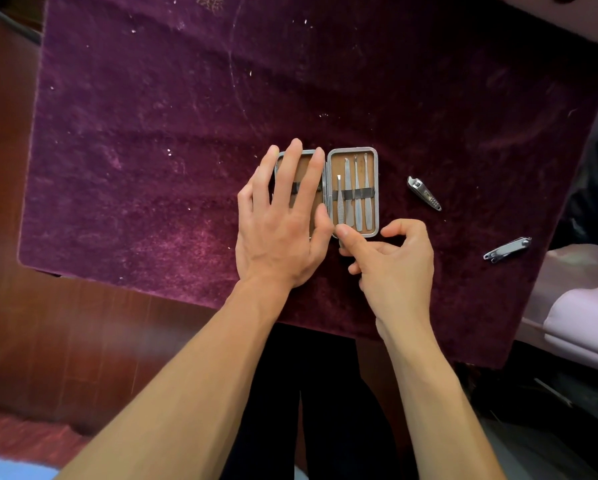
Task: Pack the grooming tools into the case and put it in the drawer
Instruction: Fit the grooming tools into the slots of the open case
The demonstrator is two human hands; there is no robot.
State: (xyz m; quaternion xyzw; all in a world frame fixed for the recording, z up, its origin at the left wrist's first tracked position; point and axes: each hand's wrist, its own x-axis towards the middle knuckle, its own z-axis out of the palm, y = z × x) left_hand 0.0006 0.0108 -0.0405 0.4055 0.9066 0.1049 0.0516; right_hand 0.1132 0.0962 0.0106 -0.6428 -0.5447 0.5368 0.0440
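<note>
Pinching the tweezers [340, 202] at 6 o'clock, your right hand [394, 261] grips probably slick, stiff steel; your flat left hand [280, 230] pins the case [353, 149].

Deep purple velvet cloth [152, 133], flecked with small white specks and faint pale streaks. The open case [377, 188] had a silver-grey metal rim, a tan-brown lining [370, 171] and a black strap [368, 192]. The slim tools [358, 202] under the strap were silver, and the tweezers [340, 202] bore a fine stippled grip pattern. The nail clipper [424, 193] and the second nail clipper [507, 250] were shiny silver. The floor [83, 323] was reddish-brown wood with plank lines. A cushion [584, 323] was pale lilac-pink.
</note>
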